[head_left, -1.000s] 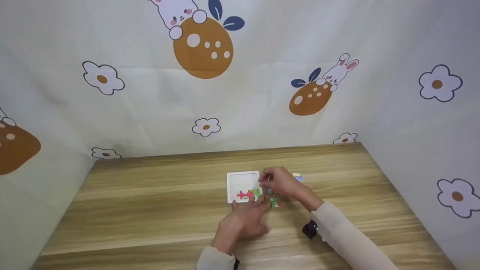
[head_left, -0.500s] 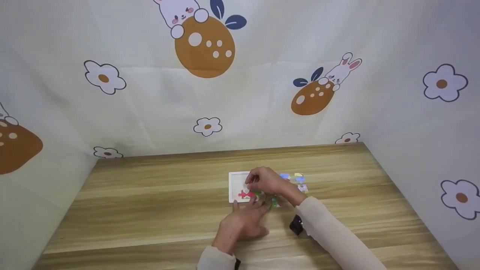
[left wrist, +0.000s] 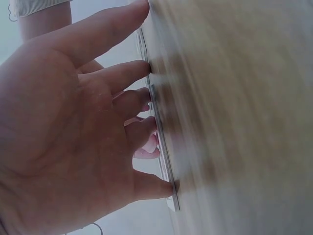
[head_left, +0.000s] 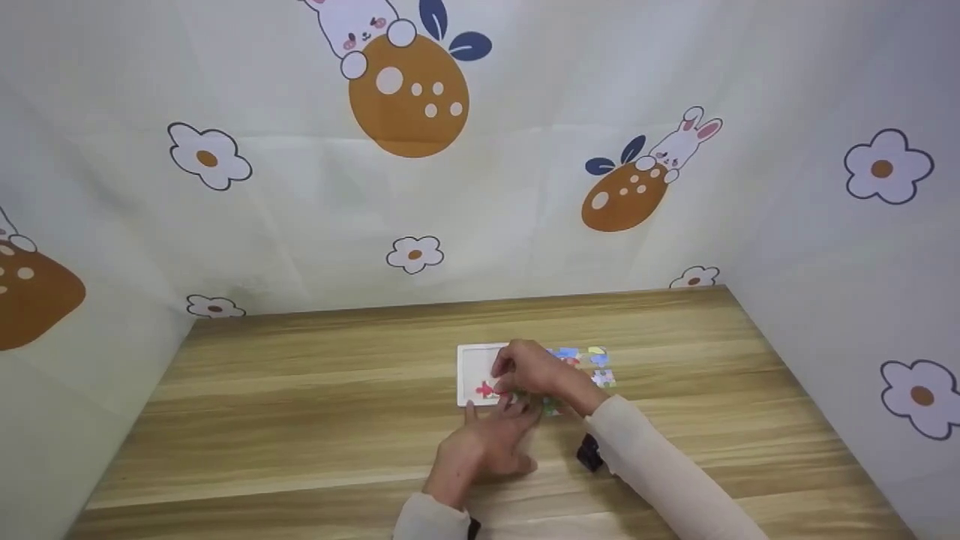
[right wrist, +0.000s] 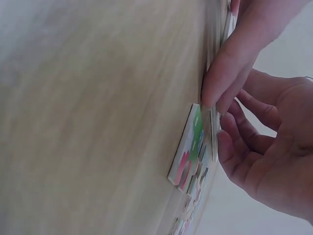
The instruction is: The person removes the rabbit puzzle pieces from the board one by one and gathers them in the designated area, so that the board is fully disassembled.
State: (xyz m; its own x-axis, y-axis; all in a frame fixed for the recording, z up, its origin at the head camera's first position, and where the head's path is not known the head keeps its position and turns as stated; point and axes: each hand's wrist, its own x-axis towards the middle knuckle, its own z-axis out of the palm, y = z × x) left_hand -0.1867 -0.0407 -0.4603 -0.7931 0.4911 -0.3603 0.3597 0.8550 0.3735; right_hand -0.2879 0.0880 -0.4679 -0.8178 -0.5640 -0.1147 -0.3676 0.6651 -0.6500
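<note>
A white puzzle tray [head_left: 460, 375] lies on the table, with a red puzzle piece [head_left: 484, 389] in its lower part. My left hand [head_left: 484, 446] rests at the tray's near edge, fingers spread and fairly straight; in the left wrist view several fingertips [left wrist: 164, 188] touch the edge. Over the tray's right half, my right hand [head_left: 536, 369] curls its fingers and thumb together in a pinch on a puzzle piece, which the fingers almost wholly hide. In the right wrist view the right hand [right wrist: 279, 147] is low against the tray, beside the left.
Several loose puzzle pieces lie right of the tray, among them a yellow-and-blue piece [head_left: 598, 355] and a pale one [head_left: 603, 377]. A green-and-pink piece [right wrist: 188, 147] lies nearest in the right wrist view. Patterned cloth [head_left: 315, 195] stands behind the wooden table [head_left: 300, 390].
My right hand has moved left from the loose pieces to above the tray, then slightly down toward its near side. The left hand has stayed at the near edge.
</note>
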